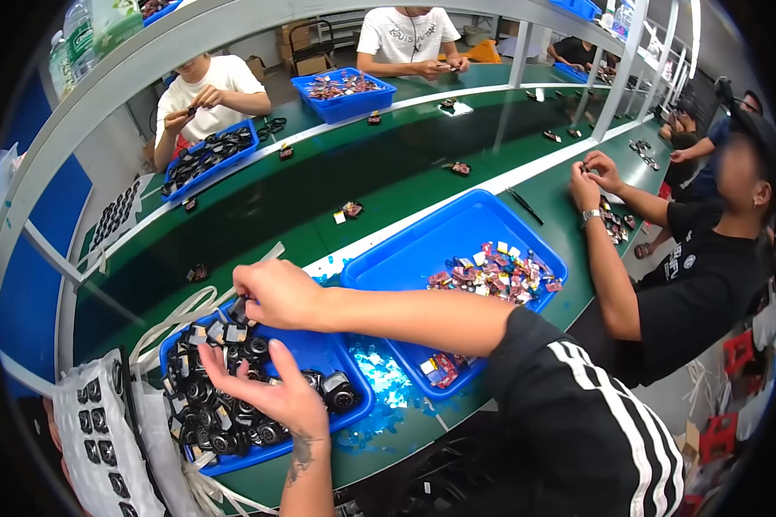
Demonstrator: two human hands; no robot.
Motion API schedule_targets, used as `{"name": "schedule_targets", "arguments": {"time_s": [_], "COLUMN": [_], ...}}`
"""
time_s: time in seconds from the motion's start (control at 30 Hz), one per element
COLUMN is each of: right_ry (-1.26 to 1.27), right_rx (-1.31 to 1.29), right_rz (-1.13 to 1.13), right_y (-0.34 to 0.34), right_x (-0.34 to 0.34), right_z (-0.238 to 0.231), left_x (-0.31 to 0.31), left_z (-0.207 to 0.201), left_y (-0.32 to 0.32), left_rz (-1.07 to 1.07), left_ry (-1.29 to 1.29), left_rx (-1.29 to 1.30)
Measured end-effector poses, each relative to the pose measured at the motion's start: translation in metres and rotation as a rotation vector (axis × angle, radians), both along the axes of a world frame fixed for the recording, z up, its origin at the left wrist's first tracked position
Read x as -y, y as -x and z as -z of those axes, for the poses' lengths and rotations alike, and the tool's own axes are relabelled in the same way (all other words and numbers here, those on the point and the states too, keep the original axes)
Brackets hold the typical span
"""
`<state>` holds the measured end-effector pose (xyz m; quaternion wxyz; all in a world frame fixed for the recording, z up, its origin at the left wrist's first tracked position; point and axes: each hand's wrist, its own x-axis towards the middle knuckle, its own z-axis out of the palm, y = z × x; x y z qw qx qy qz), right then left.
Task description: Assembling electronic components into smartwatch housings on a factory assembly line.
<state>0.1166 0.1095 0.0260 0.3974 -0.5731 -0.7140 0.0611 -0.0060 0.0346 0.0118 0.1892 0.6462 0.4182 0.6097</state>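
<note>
My left hand is held palm up, its fingers spread, over a blue tray heaped with black plastic parts that have round lens-like faces. Nothing shows in that palm. My right hand reaches across from the right to the tray's far left edge. Its fingers are curled around a small black part, mostly hidden beneath them. To the right, a larger blue tray holds a pile of small red circuit boards with wires and pale labels. More boards lie at its near end, below my forearm.
Blue scraps litter the green bench between the trays. Beyond runs a dark belt carrying scattered boards. Black tweezers lie past the larger tray. A co-worker sits close on the right. White sheets with black parts stand at left.
</note>
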Motion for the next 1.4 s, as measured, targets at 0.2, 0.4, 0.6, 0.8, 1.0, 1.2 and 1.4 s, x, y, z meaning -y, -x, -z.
{"name": "schedule_targets", "arguments": {"time_s": [0.2, 0.4, 0.6, 0.8, 1.0, 1.2, 1.4], "right_ry": [0.393, 0.395, 0.175, 0.136, 0.348, 0.284, 0.123], "right_rx": [-0.403, -0.649, -0.494, -0.503, 0.171, 0.438, 0.199], "right_rz": [-0.229, -0.121, -0.054, 0.0, -0.17, -0.117, 0.004], "right_y": [-0.03, -0.037, -0.027, -0.083, -0.058, -0.032, -0.043], "right_x": [0.084, 0.107, 0.108, 0.117, 0.168, 0.188, 0.191], "right_z": [-0.029, 0.006, 0.007, -0.023, -0.018, -0.007, -0.012], "left_x": [-0.007, 0.008, 0.004, -0.001, -0.004, 0.005, 0.008], "left_z": [0.007, 0.018, -0.001, 0.007, 0.015, 0.008, 0.018], "left_y": [0.005, -0.006, -0.002, -0.004, 0.004, -0.002, -0.007], "left_rz": [0.597, 0.863, 0.828, 0.798, 0.625, 0.464, 0.463], "left_ry": [0.52, 0.779, 0.755, 0.612, 0.575, 0.029, -0.068], "left_rx": [0.315, 0.562, 0.671, 0.173, 0.056, -0.653, -0.873]}}
